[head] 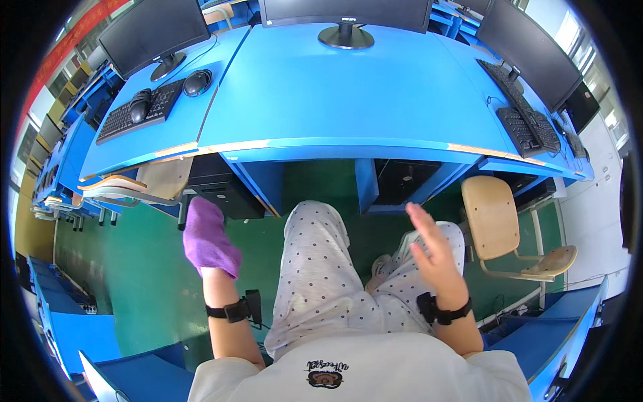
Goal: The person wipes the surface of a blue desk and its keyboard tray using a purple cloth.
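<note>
A purple cloth (208,238), which may be a mitt or a wrapped towel, covers my left hand (211,246) down to the wrist, so its fingers are hidden. That hand is raised to the left of my knees. Above my other knee, my right hand (436,254) is lifted with nothing in it; its thumb stands apart from the fingers. A black strap with a small device sits around each forearm. Ahead of me is a blue desk (331,95), its front edge worn to bare wood in places.
A monitor (346,12) stands at the desk's back. Keyboards (140,110) and a mouse (197,83) lie on the left; more keyboards (527,130) are stacked right. Wooden chairs (490,216) flank me, computer towers (226,193) sit below, and blue furniture (547,331) stands behind.
</note>
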The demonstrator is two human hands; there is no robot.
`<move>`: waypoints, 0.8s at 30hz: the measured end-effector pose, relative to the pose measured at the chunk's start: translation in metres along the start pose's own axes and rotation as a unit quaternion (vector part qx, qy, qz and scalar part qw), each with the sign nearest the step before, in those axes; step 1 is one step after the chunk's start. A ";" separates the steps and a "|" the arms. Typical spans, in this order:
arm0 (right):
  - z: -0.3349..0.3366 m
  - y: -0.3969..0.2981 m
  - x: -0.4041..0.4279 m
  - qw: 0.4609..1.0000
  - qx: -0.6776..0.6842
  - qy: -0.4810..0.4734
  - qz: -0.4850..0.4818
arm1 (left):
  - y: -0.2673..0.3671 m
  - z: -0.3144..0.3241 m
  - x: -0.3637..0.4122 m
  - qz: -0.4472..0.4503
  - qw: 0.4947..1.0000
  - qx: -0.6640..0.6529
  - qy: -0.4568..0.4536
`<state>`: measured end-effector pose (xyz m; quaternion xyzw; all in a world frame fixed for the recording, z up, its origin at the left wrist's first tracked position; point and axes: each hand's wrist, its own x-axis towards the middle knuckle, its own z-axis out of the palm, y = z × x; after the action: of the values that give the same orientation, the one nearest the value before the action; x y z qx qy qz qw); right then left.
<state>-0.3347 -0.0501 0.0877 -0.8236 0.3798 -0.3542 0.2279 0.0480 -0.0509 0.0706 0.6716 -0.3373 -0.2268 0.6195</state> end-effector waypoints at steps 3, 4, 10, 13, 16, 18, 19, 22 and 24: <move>-0.022 0.022 -0.013 0.994 -0.105 0.004 0.037 | 0.009 0.008 -0.004 0.120 0.910 0.395 -0.038; -0.030 0.028 -0.018 0.994 -0.104 0.006 0.041 | 0.005 0.011 0.002 0.121 0.909 0.397 -0.042; -0.047 0.067 -0.055 0.969 -0.203 -0.027 0.141 | -0.012 0.054 0.059 0.262 0.788 0.550 -0.085; -0.044 0.079 -0.076 0.964 -0.203 -0.017 0.173 | -0.012 0.082 0.074 0.136 0.916 0.355 -0.130; -0.045 0.083 -0.082 0.962 -0.185 -0.011 0.202 | -0.065 0.098 0.089 0.112 0.922 0.352 -0.111; -0.044 0.086 -0.081 0.961 -0.174 -0.015 0.214 | -0.083 0.105 0.086 0.090 0.926 0.362 -0.053; -0.048 0.090 -0.081 0.959 -0.185 -0.010 0.215 | -0.073 0.122 0.075 0.026 0.954 0.298 -0.023; -0.051 0.094 -0.073 0.955 -0.203 -0.010 0.216 | -0.035 0.131 0.059 -0.100 0.973 0.205 0.040; -0.057 0.092 -0.070 0.953 -0.207 -0.004 0.220 | -0.018 0.130 0.057 -0.128 0.981 0.146 0.008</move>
<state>-0.4529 -0.0568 0.0359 -0.7502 0.6154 -0.2062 0.1264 -0.0049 -0.1810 0.0421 0.7942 -0.2726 -0.2472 0.4836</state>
